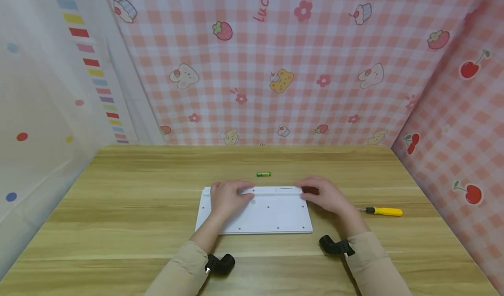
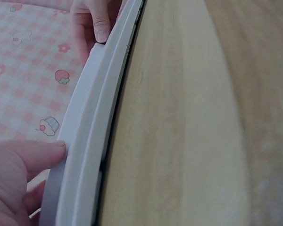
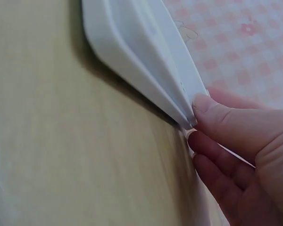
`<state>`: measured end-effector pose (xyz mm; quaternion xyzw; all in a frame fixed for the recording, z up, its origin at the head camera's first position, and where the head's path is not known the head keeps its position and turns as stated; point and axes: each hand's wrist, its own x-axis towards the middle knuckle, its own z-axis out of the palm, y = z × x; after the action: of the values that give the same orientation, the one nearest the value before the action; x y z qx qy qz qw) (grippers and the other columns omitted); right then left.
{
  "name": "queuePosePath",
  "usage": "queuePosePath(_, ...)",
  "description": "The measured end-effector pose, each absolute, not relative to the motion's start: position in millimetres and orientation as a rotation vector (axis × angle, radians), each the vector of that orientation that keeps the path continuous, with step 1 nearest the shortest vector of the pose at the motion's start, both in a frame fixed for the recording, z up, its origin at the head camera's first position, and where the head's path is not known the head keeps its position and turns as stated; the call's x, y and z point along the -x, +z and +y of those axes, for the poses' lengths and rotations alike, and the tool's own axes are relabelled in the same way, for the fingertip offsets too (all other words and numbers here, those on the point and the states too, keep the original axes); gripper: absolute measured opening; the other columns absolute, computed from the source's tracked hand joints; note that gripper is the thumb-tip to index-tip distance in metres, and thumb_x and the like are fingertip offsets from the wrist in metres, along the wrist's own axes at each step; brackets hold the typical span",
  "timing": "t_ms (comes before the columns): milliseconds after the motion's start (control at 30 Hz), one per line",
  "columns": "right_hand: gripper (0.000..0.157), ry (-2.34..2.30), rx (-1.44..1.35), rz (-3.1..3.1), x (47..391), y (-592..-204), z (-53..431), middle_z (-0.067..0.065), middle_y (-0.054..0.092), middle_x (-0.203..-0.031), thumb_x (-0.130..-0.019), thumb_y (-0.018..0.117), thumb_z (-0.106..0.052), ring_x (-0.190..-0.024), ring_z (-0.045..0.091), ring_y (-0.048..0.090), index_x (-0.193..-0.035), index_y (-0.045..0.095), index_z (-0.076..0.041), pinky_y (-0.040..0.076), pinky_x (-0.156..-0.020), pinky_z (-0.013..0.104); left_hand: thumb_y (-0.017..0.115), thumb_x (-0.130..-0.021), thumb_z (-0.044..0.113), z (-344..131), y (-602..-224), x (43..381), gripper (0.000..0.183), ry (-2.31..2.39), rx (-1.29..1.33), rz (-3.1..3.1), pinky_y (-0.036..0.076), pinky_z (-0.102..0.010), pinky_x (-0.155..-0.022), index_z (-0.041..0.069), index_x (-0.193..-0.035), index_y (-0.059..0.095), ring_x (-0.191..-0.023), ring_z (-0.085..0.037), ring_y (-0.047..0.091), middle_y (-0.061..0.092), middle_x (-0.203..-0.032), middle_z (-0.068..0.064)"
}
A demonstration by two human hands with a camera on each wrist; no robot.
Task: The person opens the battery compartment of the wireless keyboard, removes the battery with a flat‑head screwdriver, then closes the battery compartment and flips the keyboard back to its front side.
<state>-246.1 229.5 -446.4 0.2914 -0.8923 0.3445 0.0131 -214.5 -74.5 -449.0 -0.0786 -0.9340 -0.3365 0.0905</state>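
A white keyboard (image 1: 271,219) lies with its screw-dotted underside up on the wooden table, its raised ridge along the far edge. My left hand (image 1: 229,199) grips that ridge left of the middle, thumb on the near side and fingers over the far edge. At the far right corner my right hand (image 1: 324,195) pinches the keyboard between thumb and fingers. In the right wrist view, the right thumb presses the corner while the fingers curl beneath it. A thin dark line of keys shows under the keyboard's edge (image 2: 92,103) in the left wrist view.
A small green battery (image 1: 264,174) lies just beyond the keyboard. To the right of the right hand is a screwdriver with a yellow handle (image 1: 387,211), its shaft partly hidden by the wrist. A checked pink curtain (image 1: 252,90) hangs behind the table (image 1: 130,191).
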Motion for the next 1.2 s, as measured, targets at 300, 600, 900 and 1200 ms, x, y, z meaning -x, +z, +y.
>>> queuePosePath(300, 0.039, 1.114, -0.899, -2.795, 241.3, -446.0, 237.5, 0.011, 0.067, -0.120, -0.087, 0.076, -0.010, -0.111, 0.030, 0.061, -0.125, 0.067, -0.003, 0.047, -0.097, 0.050, 0.079, -0.073, 0.062, -57.5, -439.1, 205.4, 0.086, -0.661, 0.538, -2.940, 0.016, -0.066, -0.107, 0.016, -0.142, 0.053, -0.129, -0.031, 0.049, 0.057, -0.140, -0.006)
queuePosePath(600, 0.054, 1.129, -0.950, -2.830, 229.9, -443.5, 242.3, 0.015, 0.063, -0.128, -0.086, 0.078, -0.010, -0.110, 0.029, 0.061, -0.135, 0.059, 0.001, 0.051, -0.092, 0.044, 0.078, -0.054, 0.080, -25.2, -435.3, 196.2, 0.127, -0.411, 0.839, -3.006, 0.011, -0.071, -0.109, 0.014, -0.154, 0.036, -0.141, -0.035, 0.030, 0.035, -0.155, -0.009)
queuePosePath(900, 0.059, 1.122, -0.963, -2.862, 214.4, -442.3, 247.1, 0.012, 0.064, -0.122, -0.086, 0.078, -0.011, -0.101, 0.024, 0.061, -0.139, 0.054, 0.001, 0.053, -0.085, 0.035, 0.079, -0.049, 0.081, -0.4, -440.0, 199.6, 0.136, -0.370, 0.879, -3.024, 0.008, -0.070, -0.110, 0.011, -0.156, 0.030, -0.146, -0.034, 0.021, 0.027, -0.160, -0.011)
queuePosePath(1200, 0.063, 1.368, -0.947, -2.817, 201.5, -440.6, 251.7, 0.019, 0.064, -0.126, -0.086, 0.078, -0.011, -0.108, 0.032, 0.062, -0.140, 0.050, 0.005, 0.052, -0.091, 0.040, 0.079, -0.051, 0.080, 14.8, -442.2, 203.0, 0.137, -0.353, 0.908, -3.034, 0.004, -0.067, -0.112, 0.011, -0.157, 0.027, -0.148, -0.033, 0.018, 0.023, -0.162, -0.011)
